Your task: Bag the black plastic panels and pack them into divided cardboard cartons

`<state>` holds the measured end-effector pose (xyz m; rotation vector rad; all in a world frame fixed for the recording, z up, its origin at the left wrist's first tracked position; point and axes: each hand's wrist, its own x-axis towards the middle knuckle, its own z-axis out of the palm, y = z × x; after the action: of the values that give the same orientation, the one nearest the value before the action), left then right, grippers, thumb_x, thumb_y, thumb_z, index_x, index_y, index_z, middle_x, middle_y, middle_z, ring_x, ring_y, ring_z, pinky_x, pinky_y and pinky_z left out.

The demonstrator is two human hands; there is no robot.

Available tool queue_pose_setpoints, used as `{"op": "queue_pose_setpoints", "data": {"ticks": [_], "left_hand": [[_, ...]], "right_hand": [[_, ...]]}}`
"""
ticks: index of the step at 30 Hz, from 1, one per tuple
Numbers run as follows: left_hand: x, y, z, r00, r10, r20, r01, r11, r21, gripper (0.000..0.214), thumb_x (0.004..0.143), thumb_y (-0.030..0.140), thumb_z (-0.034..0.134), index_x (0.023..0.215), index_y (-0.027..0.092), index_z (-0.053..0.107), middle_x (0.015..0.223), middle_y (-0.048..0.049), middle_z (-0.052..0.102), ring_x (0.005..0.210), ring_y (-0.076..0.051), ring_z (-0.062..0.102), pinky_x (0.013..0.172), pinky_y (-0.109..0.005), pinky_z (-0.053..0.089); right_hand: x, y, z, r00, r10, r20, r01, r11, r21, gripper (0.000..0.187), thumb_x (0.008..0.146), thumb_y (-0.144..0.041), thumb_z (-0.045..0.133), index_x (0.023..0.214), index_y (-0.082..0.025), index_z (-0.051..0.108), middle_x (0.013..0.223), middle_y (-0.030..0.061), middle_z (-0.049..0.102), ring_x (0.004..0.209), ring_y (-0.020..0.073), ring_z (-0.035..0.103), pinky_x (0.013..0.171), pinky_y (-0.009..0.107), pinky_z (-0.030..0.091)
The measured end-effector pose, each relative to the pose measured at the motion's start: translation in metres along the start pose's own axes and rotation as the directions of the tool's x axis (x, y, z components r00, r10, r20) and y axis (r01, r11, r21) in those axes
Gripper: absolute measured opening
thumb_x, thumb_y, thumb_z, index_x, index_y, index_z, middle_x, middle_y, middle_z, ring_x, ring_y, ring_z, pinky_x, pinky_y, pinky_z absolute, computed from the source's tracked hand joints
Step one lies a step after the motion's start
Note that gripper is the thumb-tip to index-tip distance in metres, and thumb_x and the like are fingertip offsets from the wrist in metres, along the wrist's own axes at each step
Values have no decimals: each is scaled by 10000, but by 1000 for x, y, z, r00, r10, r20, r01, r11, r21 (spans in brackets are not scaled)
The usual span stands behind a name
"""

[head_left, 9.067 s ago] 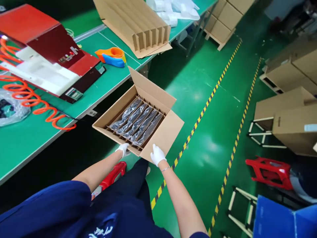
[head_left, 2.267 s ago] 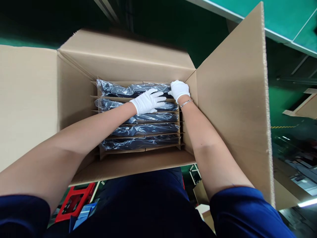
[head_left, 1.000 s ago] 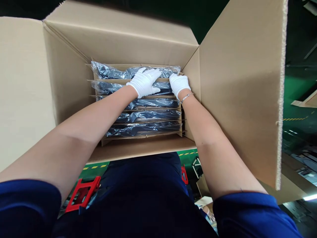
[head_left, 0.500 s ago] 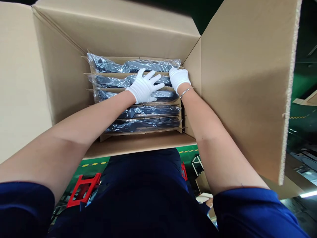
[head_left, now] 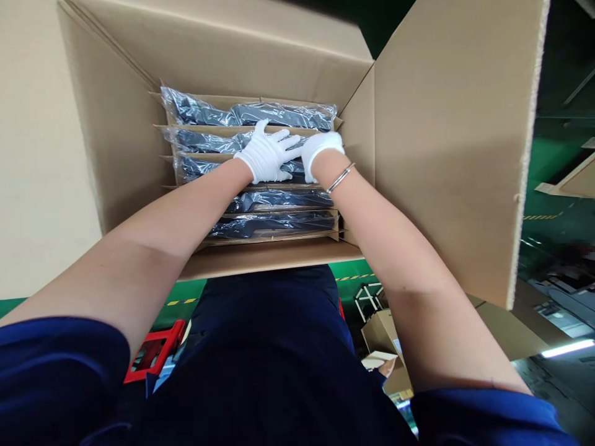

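A big open cardboard box [head_left: 232,56] is right in front of me, its flaps standing up. Inside, cardboard dividers [head_left: 204,130] separate several dark items in shiny plastic bags [head_left: 204,114]. My left hand [head_left: 266,155], in a white glove, lies flat with fingers spread on the bagged items in the second and third slots from the far side. My right hand [head_left: 318,148], also gloved and with a bracelet at the wrist, is curled with fingers bent down beside the left hand; what it grips is hidden.
The box's tall right flap [head_left: 446,142] blocks the view to the right. Below the box I see a green floor [head_left: 346,272] with yellow-black tape, a red plastic stool [head_left: 151,356] and small cardboard boxes [head_left: 383,331].
My right hand has moved left from the box's right wall toward my left hand and curled. The left hand stays spread on the bags. The box has shifted slightly up in view.
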<state>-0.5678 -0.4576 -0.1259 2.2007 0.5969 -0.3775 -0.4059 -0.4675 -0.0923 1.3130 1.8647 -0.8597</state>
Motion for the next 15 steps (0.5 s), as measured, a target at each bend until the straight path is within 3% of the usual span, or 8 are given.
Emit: {"op": "queue_pose_setpoints", "data": {"ticks": [2,4,7,10,15], "left_hand": [[1,1,-2,1000,-12,4,12,1000,-20,745,896,517,559,1574,359,293,1671,-62,274,1515,-401,213,1180,-677,-34],[2,3,-2,999,-27,25,27,999,-22,727,900,528,549,1568,377,304,1675,-43,270,1520,-393,208,1186,-666,-26],[3,6,-4,998,-39,44,40,999,-8,714,907,532,533,1567,389,301,1673,-28,276,1526,-371,208,1194,-652,-36],[4,8,-9,998,-55,29,55,998,-23,704,905,530,539,1559,382,326,1660,-30,308,1522,-349,230,1212,-624,-17],[-6,22,-32,998,-62,-26,60,994,-93,674,904,529,532,1526,300,413,1597,-71,412,1471,-345,337,1223,-539,155]], "right_hand": [[-25,-26,-6,961,75,268,-50,994,-97,427,749,-316,782,1101,-82,723,1114,191,712,1076,421,682,806,564,599],[-47,-40,-4,936,90,341,-40,988,-149,513,746,-259,763,1216,-68,681,1231,251,673,1149,455,643,847,616,570],[-64,-34,8,969,12,246,15,994,-106,597,763,-235,746,1308,-40,602,1263,294,647,1158,435,641,902,599,535],[-65,-13,18,982,-78,172,88,995,-46,524,788,-253,729,1258,-50,617,1228,267,670,1124,390,657,941,531,514],[-55,2,21,980,-117,161,126,991,-44,506,777,-294,744,1222,-77,638,1166,209,706,1059,356,678,913,472,528]]}}
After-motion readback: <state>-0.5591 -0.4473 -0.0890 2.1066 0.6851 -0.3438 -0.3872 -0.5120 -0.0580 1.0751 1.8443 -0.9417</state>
